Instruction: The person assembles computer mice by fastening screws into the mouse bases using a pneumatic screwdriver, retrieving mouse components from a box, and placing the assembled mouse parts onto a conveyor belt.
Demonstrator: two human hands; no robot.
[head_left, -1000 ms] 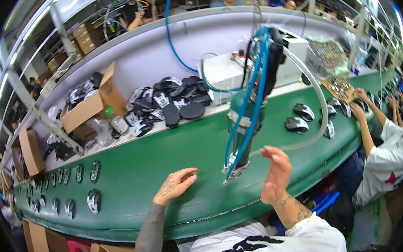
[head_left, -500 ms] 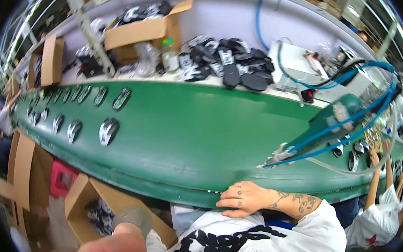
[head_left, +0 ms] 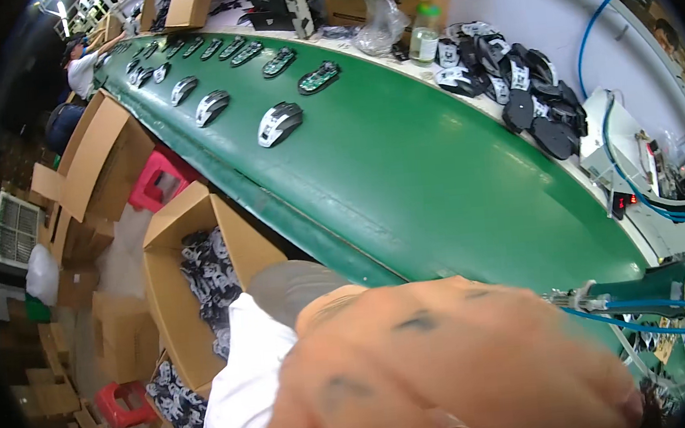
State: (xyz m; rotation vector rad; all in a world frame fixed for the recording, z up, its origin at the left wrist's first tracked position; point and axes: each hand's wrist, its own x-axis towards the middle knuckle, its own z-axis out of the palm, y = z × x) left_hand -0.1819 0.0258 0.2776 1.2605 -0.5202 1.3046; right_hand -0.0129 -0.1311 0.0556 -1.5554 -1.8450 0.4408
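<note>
A large, blurred hand fills the lower middle, very close in front of me. Dark marks on its fingers match those on my right hand (head_left: 450, 358). Its fingers look bent, but blur hides whether anything is in them. My left hand is out of sight. Beyond the hand runs a green conveyor belt (head_left: 405, 185). On it, the nearest pieces are a silver and black computer mouse (head_left: 280, 124) and a mouse base with a green circuit board (head_left: 319, 77).
Several more mice and bases line the belt toward the far left. Beside it stands an open carton (head_left: 163, 284) of mouse parts, near a red stool (head_left: 161, 178). Loose black parts (head_left: 538, 98) and a bottle (head_left: 425, 34) sit on the back ledge. A hanging screwdriver (head_left: 598, 298) is at right.
My view has swung left, so the belt items sit farther right. My right hand has left the belt's edge and come up close. My left hand has gone from view.
</note>
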